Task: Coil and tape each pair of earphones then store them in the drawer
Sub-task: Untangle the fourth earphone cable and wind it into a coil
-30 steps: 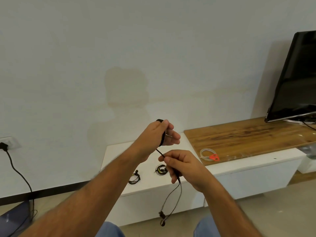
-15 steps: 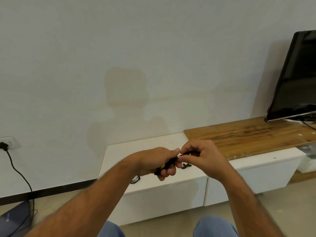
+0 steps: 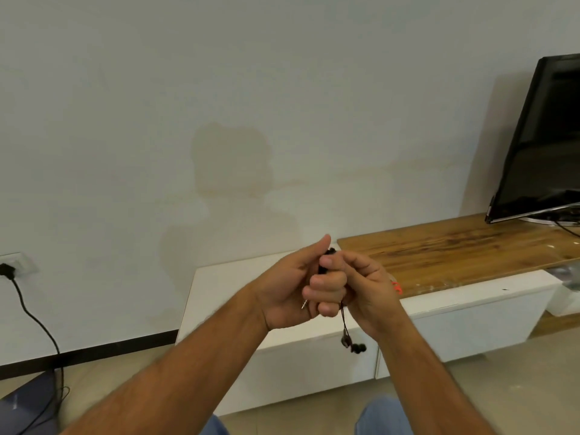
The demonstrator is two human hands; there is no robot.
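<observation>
- Most of the black earphones [image 3: 326, 262] sit hidden inside our two fists; we see only a dark bit of the coil at the top between the thumbs.
- Two earbuds [image 3: 353, 343] dangle on thin cords below the hands, in front of the white cabinet [image 3: 219, 293].
- Left hand [image 3: 292, 287]: grip curled tight round the coil, thumb up; a thin metal plug tip [image 3: 303, 304] pokes out beneath the fingers.
- Right hand [image 3: 367, 287]: grip curled against the left hand; we cannot tell whether it pinches the cord.
- An orange item [image 3: 397, 286] peeks from behind the right hand on the wooden desk [image 3: 455, 252]; too covered to identify.
- TV [image 3: 543, 142] cut off at the right edge.
- Wall socket [image 3: 14, 266] with black cable at far left.
</observation>
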